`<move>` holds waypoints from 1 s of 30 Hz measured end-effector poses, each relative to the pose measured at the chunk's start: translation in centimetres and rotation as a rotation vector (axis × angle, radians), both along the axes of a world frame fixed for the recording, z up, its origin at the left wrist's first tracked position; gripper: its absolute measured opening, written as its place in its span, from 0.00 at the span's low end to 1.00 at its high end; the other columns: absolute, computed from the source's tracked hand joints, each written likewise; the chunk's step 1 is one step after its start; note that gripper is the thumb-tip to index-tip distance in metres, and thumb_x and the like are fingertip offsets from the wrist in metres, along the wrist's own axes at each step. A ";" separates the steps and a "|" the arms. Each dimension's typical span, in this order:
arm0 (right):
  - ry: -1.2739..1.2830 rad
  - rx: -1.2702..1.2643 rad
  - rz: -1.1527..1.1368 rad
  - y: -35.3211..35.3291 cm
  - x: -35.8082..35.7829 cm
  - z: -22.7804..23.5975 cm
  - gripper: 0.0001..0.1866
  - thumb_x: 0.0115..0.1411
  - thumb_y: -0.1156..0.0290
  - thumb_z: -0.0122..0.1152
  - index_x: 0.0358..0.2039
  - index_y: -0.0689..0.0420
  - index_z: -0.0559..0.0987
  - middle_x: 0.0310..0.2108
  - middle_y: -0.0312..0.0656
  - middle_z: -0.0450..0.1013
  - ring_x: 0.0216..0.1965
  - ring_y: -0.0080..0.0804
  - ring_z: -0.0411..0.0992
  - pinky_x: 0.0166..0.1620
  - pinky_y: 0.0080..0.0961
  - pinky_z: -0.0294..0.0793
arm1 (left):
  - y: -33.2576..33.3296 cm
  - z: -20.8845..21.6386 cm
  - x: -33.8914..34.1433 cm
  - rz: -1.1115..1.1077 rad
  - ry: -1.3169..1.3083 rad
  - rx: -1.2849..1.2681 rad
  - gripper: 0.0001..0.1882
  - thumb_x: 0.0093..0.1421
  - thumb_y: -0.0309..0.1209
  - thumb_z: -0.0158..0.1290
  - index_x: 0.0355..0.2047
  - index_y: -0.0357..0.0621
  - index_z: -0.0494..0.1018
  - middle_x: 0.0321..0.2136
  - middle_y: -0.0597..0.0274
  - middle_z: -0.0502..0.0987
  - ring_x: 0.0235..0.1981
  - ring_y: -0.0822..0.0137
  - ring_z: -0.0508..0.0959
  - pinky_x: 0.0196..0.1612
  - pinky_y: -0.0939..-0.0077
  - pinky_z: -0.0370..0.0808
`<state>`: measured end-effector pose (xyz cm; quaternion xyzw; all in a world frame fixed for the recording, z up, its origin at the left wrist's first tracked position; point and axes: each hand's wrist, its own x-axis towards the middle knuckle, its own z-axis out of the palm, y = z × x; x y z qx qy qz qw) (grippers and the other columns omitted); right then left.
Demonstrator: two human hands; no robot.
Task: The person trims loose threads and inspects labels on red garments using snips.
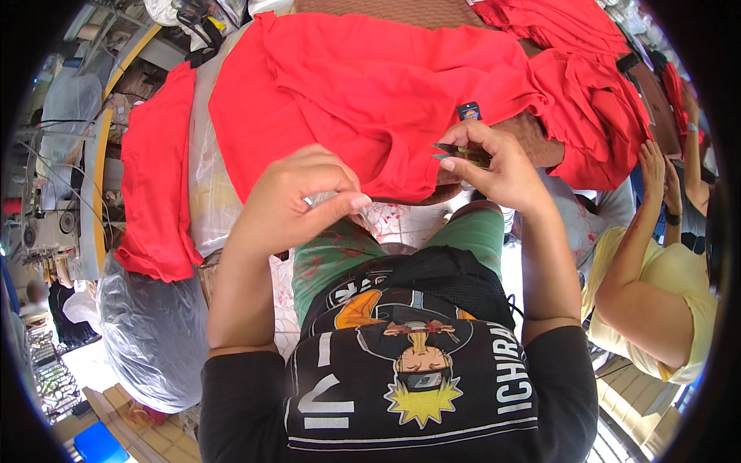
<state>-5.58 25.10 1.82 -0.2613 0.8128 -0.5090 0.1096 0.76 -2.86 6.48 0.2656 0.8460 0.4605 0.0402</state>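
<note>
A red garment (pixel 340 92) is spread over the table in front of me, its near edge hanging at the table's front. My right hand (pixel 502 166) grips a pair of small thread snips (pixel 461 153), blades pointing left over the garment's right part. Just beyond these fingers a small dark tag (pixel 468 112) lies on the cloth. My left hand (pixel 309 193) is held above the garment's near left edge, thumb and fingers pinched together. Whatever may be between those fingertips is too small to make out.
More red cloth (pixel 158 170) hangs at the left beside plastic wrapping (pixel 212 162), and a bunched red piece (pixel 594 116) lies at the right. A co-worker in yellow (pixel 656 301) sits close on the right, hands near that cloth. A large plastic-wrapped bundle (pixel 150 332) stands at lower left.
</note>
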 end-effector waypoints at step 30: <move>0.204 -0.201 0.001 -1.7 -0.2 -2.9 0.10 0.51 0.80 0.64 0.36 0.62 0.77 0.35 0.42 0.73 0.35 0.31 0.74 0.39 0.24 0.73 | 5.7 -5.9 -2.0 0.300 0.375 -0.153 0.18 0.50 0.33 0.64 0.43 0.47 0.76 0.40 0.60 0.77 0.48 0.60 0.72 0.54 0.64 0.65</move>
